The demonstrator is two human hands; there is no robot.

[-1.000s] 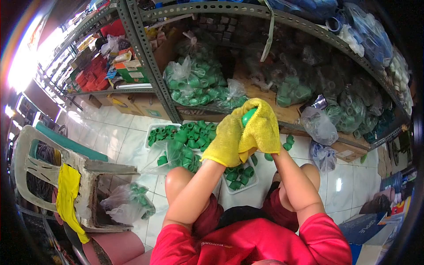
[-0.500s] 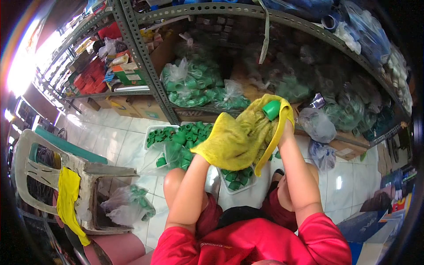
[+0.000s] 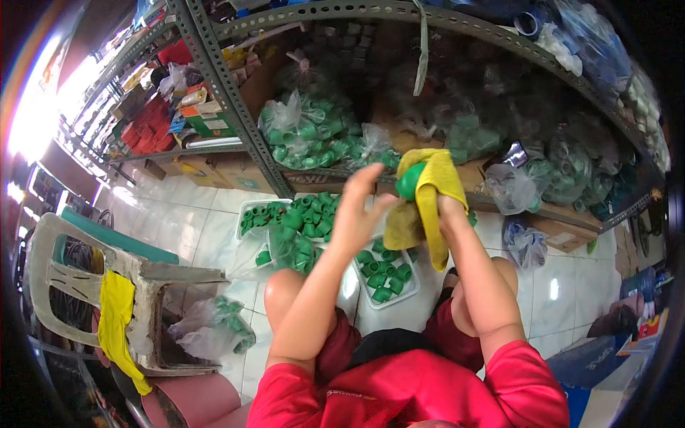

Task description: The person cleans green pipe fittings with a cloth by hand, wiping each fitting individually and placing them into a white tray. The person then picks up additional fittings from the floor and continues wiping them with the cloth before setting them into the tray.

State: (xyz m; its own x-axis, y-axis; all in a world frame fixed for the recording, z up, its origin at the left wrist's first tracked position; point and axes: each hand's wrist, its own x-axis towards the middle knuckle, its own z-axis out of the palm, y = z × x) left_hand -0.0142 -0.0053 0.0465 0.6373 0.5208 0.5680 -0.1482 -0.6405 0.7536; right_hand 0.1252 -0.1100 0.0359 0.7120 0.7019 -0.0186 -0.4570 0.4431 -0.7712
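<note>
My left hand [image 3: 359, 208] is raised, thumb and fingers apart, with nothing in it; it is slightly blurred. To its right, my right hand [image 3: 448, 208] is mostly covered by a yellow cloth [image 3: 444, 175], which it grips. A green pipe fitting [image 3: 409, 181] pokes out of the cloth on the side facing my left hand. Below the hands, a white tray [image 3: 391, 305] holds several green pipe fittings [image 3: 383, 274]. Farther left, another white tray [image 3: 242, 214] carries a heap of similar fittings, beside a clear plastic bag [image 3: 250, 250] with more inside.
A metal shelf [image 3: 228, 93] ahead holds bagged green fittings [image 3: 307, 132]. To the left stands a worn plastic chair [image 3: 175, 269] with a yellow cloth [image 3: 116, 314] hung on it. Another bag of fittings [image 3: 207, 332] lies on the tiled floor. Boxes [image 3: 589, 367] sit at lower right.
My left hand has come out of the yellow cloth and moved clear of it. The cloth now hangs bunched over my right hand, and the green fitting has shifted left and slightly down.
</note>
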